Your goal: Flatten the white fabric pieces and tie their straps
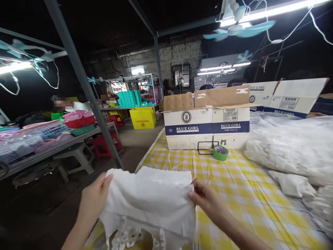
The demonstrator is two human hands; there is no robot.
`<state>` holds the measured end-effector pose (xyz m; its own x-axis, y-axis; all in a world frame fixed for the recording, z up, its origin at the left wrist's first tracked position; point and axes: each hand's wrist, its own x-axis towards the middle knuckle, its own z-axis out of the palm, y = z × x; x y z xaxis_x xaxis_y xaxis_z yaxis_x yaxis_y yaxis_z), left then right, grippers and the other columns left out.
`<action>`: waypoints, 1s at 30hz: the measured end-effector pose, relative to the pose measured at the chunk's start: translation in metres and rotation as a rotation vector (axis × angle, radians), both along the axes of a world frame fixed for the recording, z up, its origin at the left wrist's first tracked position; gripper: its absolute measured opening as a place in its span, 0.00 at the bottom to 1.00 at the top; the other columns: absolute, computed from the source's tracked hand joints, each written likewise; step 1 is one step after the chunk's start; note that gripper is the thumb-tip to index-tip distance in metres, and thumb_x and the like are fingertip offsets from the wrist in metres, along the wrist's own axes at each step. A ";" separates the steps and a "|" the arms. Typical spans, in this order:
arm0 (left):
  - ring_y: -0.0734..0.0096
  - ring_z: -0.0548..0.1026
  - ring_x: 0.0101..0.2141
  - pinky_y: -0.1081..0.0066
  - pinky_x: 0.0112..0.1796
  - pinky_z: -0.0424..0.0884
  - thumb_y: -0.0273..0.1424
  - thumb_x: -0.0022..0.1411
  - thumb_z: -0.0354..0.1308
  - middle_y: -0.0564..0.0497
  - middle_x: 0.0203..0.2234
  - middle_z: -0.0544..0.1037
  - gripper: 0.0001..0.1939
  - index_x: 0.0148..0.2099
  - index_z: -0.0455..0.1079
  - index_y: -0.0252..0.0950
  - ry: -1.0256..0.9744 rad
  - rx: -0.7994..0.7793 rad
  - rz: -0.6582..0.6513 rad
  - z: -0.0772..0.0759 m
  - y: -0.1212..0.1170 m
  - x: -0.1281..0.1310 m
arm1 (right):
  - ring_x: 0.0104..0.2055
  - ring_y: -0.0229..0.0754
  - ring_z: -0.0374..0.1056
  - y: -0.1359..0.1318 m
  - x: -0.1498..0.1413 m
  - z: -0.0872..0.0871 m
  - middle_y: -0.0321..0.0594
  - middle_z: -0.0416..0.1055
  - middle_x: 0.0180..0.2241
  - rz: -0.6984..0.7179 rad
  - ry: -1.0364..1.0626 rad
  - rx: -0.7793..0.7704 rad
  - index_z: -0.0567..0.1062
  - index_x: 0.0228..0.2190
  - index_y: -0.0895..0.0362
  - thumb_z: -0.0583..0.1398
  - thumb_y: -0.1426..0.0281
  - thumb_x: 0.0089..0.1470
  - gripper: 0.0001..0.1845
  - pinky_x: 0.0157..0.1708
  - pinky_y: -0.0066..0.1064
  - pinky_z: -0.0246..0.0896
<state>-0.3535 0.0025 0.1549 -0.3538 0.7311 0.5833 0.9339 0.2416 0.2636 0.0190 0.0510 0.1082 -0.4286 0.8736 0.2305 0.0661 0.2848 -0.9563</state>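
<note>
A white cloth garment (151, 194) with thin straps or ties along its lower part is stretched out between both hands. My left hand (95, 192) pinches its upper left corner. At the upper right edge, my right hand (204, 196) grips the fabric between thumb and fingers. The garment hangs over the near left edge of a table with a yellow and white checked cloth (223, 180). Beneath it, some loose white straps (127, 236) show.
Cardboard boxes (205, 139) stand at the table's back, with a green tape roll (220, 153) and a black wire frame (200, 148) before them. White garments in clear plastic (288, 142) pile up at right. A metal post (85, 83) rises at left; beyond, a person sits near baskets (54, 130).
</note>
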 end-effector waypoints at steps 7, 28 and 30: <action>0.62 0.75 0.35 0.68 0.33 0.66 0.31 0.67 0.34 0.40 0.37 0.75 0.18 0.47 0.63 0.34 0.195 -0.465 -0.021 -0.040 0.115 0.042 | 0.18 0.34 0.56 0.111 -0.021 -0.067 0.29 0.57 0.15 -0.359 -0.276 -0.047 0.58 0.20 0.55 0.55 0.64 0.47 0.12 0.20 0.25 0.49; 0.54 0.62 0.53 0.55 0.49 0.58 0.44 0.62 0.41 0.41 0.52 0.67 0.28 0.61 0.55 0.40 0.212 -0.471 -0.162 -0.093 0.155 0.048 | 0.55 0.48 0.55 0.084 -0.029 -0.071 0.42 0.61 0.54 -0.445 -0.520 0.346 0.63 0.51 0.51 0.52 0.69 0.54 0.21 0.54 0.41 0.46; 0.53 0.57 0.57 0.51 0.52 0.53 0.47 0.61 0.42 0.44 0.58 0.61 0.29 0.61 0.56 0.43 0.175 -0.562 -0.267 -0.106 0.150 0.055 | 0.58 0.48 0.51 0.066 -0.034 -0.071 0.38 0.58 0.57 -0.272 -0.582 0.515 0.60 0.54 0.47 0.52 0.65 0.57 0.23 0.57 0.44 0.40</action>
<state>-0.2989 0.1521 0.0492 -0.0518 0.9916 0.1183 0.9987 0.0518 0.0026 -0.0148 0.1175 0.0369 -0.3921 0.8097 0.4366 0.6411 0.5809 -0.5015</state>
